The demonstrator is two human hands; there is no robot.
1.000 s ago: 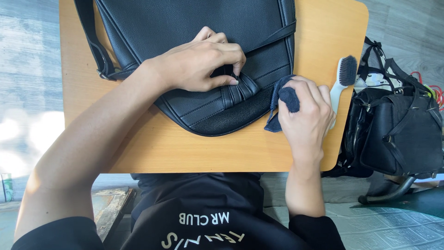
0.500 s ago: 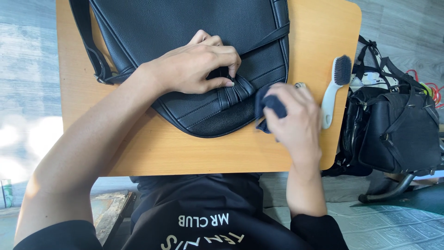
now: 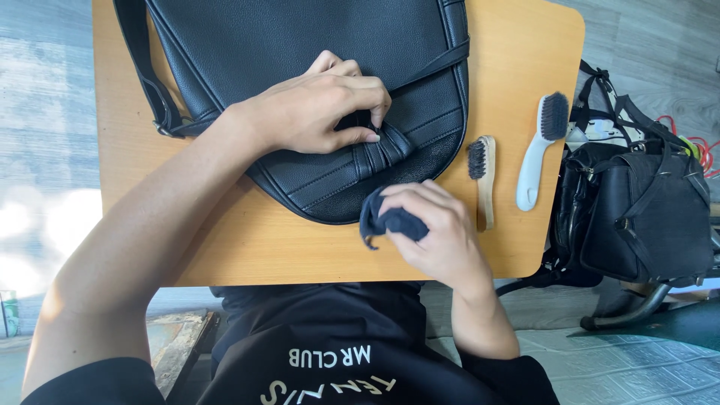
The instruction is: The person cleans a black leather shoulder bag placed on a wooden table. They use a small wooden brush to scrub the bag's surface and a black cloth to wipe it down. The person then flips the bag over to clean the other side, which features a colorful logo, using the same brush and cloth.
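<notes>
A black leather bag [image 3: 300, 52] lies on a small wooden table [image 3: 525, 60], its strap trailing off to the left. My left hand [image 3: 322, 109] presses on the bag's lower part, fingers pinching the ribbed loop near its bottom edge. My right hand [image 3: 435, 229] is closed around a dark blue cloth [image 3: 390, 221], held against the bag's lower rim near the table's front edge.
Two brushes lie on the table to the right of the bag: a wooden-handled one [image 3: 484, 180] and a white-handled one [image 3: 540, 150]. Another black bag [image 3: 645, 210] sits on a chair off the table's right side. Tiled floor surrounds the table.
My right hand with the cloth has slid leftward and down along the bag's lower edge, uncovering the wooden brush. My left hand has stayed on the bag's loop.
</notes>
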